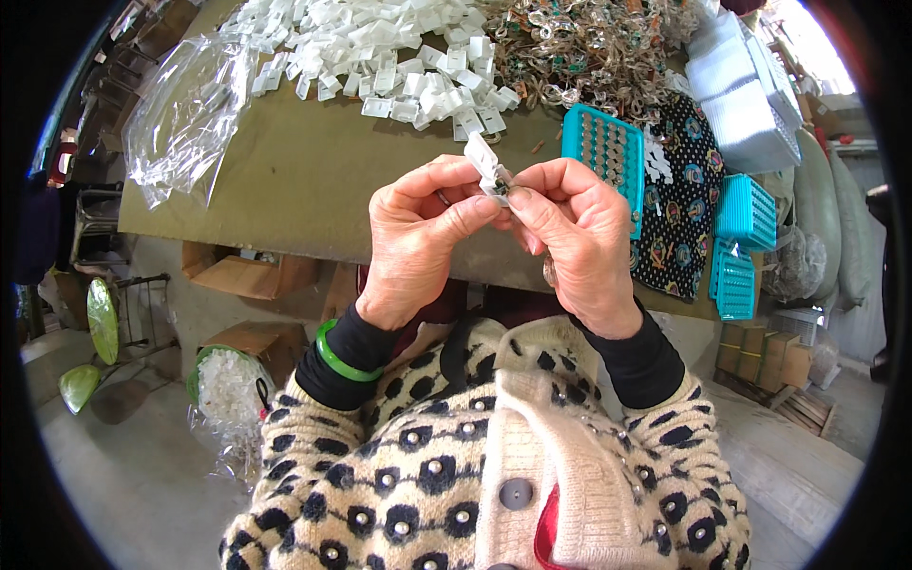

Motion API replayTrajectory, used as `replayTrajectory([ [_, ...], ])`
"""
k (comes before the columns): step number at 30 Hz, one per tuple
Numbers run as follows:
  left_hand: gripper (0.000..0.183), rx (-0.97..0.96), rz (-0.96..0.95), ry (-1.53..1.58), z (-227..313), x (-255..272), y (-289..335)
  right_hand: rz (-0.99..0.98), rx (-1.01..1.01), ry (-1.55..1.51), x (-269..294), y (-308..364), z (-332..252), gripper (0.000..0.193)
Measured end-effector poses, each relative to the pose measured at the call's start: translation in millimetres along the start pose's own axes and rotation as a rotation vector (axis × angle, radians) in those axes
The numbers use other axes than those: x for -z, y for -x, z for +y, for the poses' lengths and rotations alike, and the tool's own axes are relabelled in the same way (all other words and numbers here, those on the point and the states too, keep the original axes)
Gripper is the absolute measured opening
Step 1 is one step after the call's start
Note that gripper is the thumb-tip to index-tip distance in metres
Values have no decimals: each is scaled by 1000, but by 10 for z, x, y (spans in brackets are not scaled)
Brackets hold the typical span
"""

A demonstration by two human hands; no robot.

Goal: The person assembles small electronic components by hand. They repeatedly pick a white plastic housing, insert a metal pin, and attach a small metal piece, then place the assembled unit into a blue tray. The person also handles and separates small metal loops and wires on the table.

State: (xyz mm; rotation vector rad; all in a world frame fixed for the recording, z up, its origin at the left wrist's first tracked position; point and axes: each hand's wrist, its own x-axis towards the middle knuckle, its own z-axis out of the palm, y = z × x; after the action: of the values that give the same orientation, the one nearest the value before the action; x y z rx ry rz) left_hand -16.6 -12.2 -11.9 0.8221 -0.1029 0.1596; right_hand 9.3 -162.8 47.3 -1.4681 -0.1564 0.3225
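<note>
A small white plastic housing (483,157), tipped up and apparently opened, is held between both hands above the near part of the table. My left hand (410,233) pinches it from the left with thumb and fingertips. From the right, the thumb and forefinger of my right hand (591,237) press at its lower end, where a small dark part shows. My fingertips cover most of that part, so its kind is unclear. Beyond my hands lies a heap of similar white housings (380,62). Just right of them, a teal tray (567,142) holds rows of round silver discs resembling button cells.
Clear plastic parts with wires (584,47) are heaped at the back. A crumpled clear bag (185,114) covers the table's left end. On the right are a patterned dark cloth (679,223), stacked white trays (746,104) and more teal trays (746,214). Cardboard boxes (249,275) stand below.
</note>
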Motion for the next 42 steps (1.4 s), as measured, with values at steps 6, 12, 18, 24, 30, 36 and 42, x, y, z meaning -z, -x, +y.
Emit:
replayTrajectory([
  [6,26,31,49,35,37,-2,-3,17,270,275,-59,22,38,4],
  [12,18,56,86,-14,90,-89,24,81,667,578,-74,8,143,17],
  [18,17,129,131,7,106,-115,23,181,603,667,-59,88,216,15],
  [24,10,75,231,-89,49,-221,51,197,752,898,6,70,294,13],
  [30,13,-127,255,-470,1,-311,56,194,874,990,62,25,351,15],
  [36,18,-2,210,-291,27,-301,67,191,889,960,109,19,416,18],
  [42,20,-61,220,-334,-16,-309,65,191,852,896,93,27,469,19],
])
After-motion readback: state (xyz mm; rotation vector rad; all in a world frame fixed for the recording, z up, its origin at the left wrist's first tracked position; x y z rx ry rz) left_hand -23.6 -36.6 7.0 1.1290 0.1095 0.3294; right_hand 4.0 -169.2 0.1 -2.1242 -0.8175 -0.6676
